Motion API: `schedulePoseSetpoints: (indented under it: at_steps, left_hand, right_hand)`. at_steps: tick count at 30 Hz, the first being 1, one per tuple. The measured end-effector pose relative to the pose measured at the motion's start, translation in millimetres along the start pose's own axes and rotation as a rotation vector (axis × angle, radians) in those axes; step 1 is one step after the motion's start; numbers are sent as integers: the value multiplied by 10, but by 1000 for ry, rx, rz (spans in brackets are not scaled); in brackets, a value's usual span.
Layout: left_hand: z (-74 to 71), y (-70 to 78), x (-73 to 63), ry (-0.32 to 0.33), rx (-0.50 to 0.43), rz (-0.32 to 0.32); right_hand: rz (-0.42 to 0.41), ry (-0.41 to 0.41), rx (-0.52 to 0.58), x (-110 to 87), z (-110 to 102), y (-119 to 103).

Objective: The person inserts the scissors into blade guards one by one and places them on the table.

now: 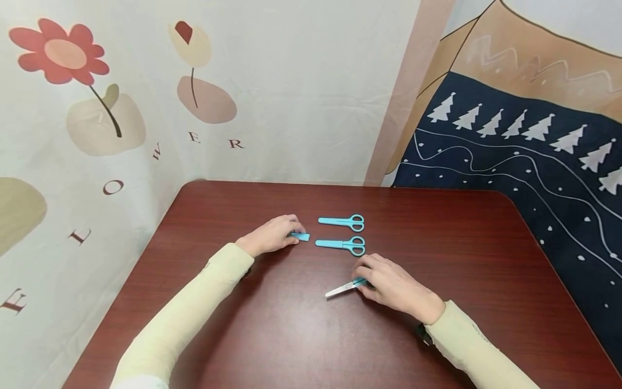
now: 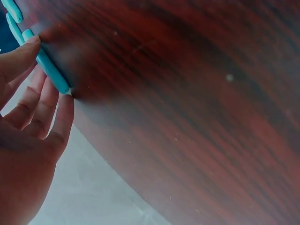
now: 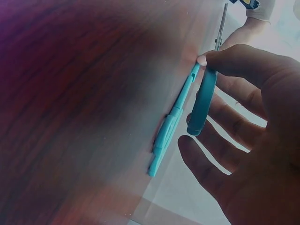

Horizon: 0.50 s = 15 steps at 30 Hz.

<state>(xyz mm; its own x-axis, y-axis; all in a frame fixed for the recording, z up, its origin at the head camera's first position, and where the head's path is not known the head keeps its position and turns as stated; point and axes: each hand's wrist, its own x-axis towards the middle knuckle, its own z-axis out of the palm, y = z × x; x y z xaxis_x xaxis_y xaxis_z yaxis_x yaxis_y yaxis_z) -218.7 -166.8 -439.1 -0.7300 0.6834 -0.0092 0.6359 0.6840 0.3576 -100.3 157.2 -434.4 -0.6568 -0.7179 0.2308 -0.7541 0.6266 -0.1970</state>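
My left hand (image 1: 274,235) pinches a light blue blade cover (image 1: 302,236) between thumb and fingers, close over the table. In the left wrist view the cover (image 2: 52,72) appears as a slim blue strip at the fingertips. My right hand (image 1: 389,283) grips a pair of scissors (image 1: 342,289) by the blue handles, its bare metal blades pointing left. The right wrist view shows the blue handle (image 3: 204,101) between thumb and fingers. Between the hands lie two blue scissors, a far pair (image 1: 340,221) and a near pair (image 1: 337,244), both with covered blades and handles to the right.
The brown wooden table (image 1: 437,232) has rounded far corners. Behind it hangs a pale curtain (image 1: 301,108) with flower prints and letters. At the right is a dark blue cloth (image 1: 486,156) printed with white trees.
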Motion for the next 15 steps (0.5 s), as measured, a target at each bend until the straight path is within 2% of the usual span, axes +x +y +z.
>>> schedulePoseSetpoints:
  at_steps: [11,15]
  left_hand:
    - [51,63,-76,-14,12,-6]
    - [51,117,-136,5,15,2]
  right_hand:
    - [83,40,20,12,8,-5]
    - [108,48,40,34,3,0]
